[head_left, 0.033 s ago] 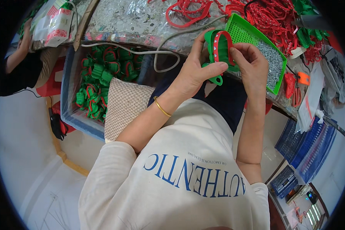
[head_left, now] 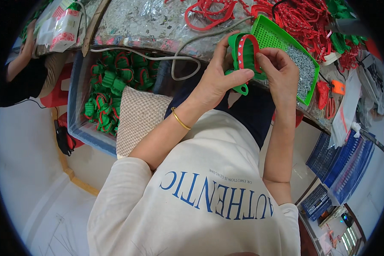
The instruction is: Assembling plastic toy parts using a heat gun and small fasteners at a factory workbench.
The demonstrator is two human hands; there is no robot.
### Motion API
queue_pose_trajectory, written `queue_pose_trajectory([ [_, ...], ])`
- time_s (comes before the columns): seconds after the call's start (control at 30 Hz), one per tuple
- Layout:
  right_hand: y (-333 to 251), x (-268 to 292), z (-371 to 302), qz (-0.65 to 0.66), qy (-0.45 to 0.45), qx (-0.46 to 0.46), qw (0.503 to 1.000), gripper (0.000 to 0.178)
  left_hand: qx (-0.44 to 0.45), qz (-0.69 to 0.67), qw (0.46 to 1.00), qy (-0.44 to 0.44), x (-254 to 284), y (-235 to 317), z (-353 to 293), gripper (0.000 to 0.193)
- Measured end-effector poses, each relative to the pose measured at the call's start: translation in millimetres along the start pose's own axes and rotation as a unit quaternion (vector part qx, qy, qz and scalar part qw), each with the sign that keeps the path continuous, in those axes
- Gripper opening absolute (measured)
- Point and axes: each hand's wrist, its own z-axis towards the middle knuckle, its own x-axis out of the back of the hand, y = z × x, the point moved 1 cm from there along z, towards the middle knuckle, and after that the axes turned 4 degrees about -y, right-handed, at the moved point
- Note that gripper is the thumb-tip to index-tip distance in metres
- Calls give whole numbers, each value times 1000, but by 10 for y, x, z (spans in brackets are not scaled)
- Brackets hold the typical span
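Note:
Above my lap, by the table's edge, my left hand (head_left: 215, 83) is closed round a green plastic toy crocodile jaw (head_left: 234, 45). A red strip with white teeth (head_left: 241, 51) curves along the jaw, and a small green loop hangs at its lower end. The left thumb presses on the strip's lower part. From the other side, my right hand (head_left: 282, 77) pinches with thumb and forefinger at the red strip's right edge. What lies between those fingertips is too hidden to make out. Just beyond the right hand is a bright green tray (head_left: 266, 34) of small silvery metal parts (head_left: 301, 68).
Red toothed strips (head_left: 303, 25) are heaped at the far right. At left, a blue crate (head_left: 76, 111) holds many green-and-red pieces beside a woven cushion (head_left: 138, 117). A grey cable (head_left: 175, 59) crosses the table edge. Another person's arm (head_left: 23, 55) shows at far left.

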Motion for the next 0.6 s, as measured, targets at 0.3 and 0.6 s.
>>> queue_pose_trajectory([
  [0.3,-48,166,-95,82,-69,-20,994,17,83,-128,987,-54,125,-45,-1,65],
  [0.6,-585,1317,262,-7,431,371,822,31,162,-239,947,-144,-36,-102,-26,67],
])
